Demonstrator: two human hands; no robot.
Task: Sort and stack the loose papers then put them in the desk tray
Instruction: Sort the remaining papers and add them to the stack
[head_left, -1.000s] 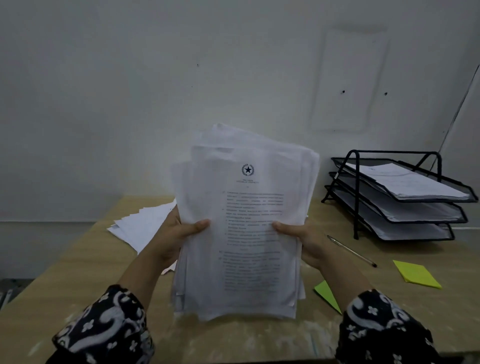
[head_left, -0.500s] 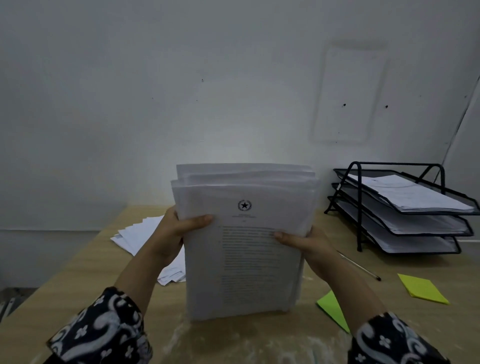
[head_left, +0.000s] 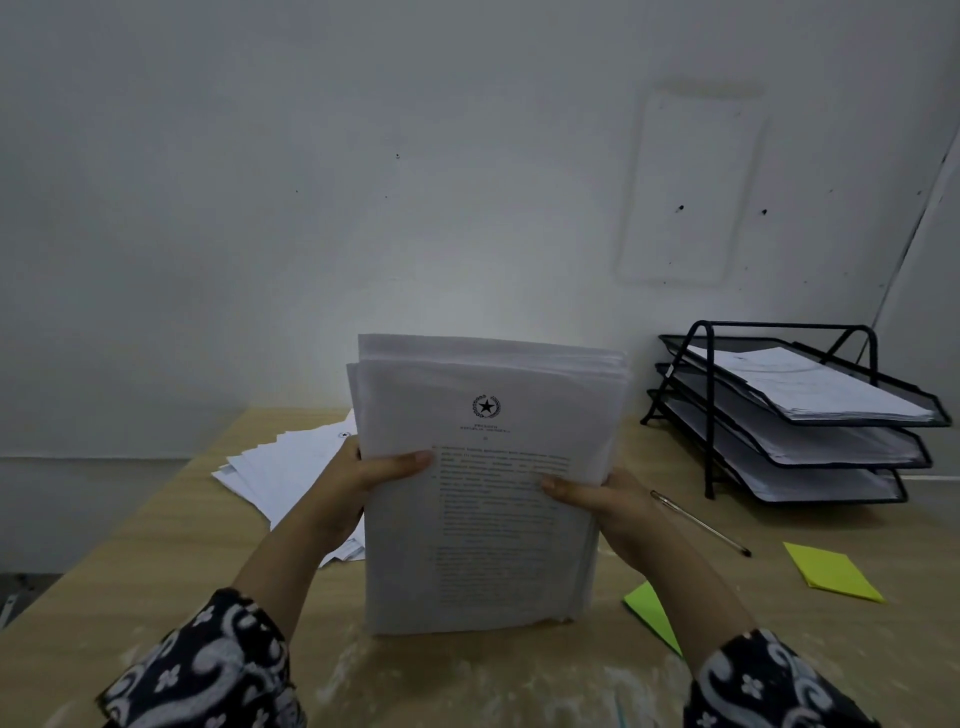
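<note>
No legible text on papers (head_left: 483, 519)

The wooden desk (head_left: 156, 561) carries fanned loose papers (head_left: 291, 467), a three-tier tray (head_left: 789, 415), a pen (head_left: 701, 525) and two sticky-note pads (head_left: 831, 571).

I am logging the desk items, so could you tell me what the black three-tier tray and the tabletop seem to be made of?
The black three-tier desk tray looks like painted metal, with thin rod frames and fine mesh walls. The light tan tabletop looks like matt wood-grain laminate, possibly real wood; faint streaks run along it.
</note>
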